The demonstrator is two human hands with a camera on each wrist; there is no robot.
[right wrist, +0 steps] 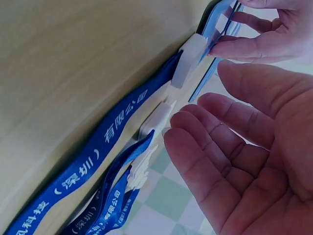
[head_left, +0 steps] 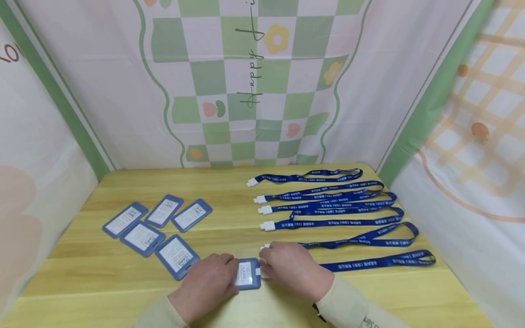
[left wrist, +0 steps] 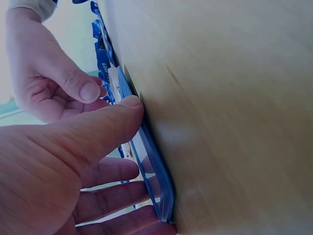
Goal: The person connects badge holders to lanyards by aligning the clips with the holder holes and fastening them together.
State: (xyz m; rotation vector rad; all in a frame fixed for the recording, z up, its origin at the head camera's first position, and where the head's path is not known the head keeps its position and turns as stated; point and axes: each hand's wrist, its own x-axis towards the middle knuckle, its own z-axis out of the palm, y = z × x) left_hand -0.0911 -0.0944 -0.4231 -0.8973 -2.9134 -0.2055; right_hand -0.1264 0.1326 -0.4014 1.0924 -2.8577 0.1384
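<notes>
Head view: from my distant post I saw the left hand holding a blue ID card holder between thumb and fingers. The holder lay at the left fingertips, low over the wooden table, its slotted end toward the right hand. At the right fingertips was the white clip of the nearest blue lanyard, whose strap ran out rightward past those fingers. Five other holders lay left of and beyond the left fingers; five other lanyards lay beyond the right fingers, clips leftward.

Left wrist view: the left thumb rested on the holder's near edge, the remaining fingers along its other side, a grasp I read as light. The right fingers were loosely bent just past the left thumb.

Right wrist view: the right fingers were slack and half curled, free of any grip. The clip was just past their tips, apart from them, and met the holder's end; I could not tell whether it was fastened there.
</notes>
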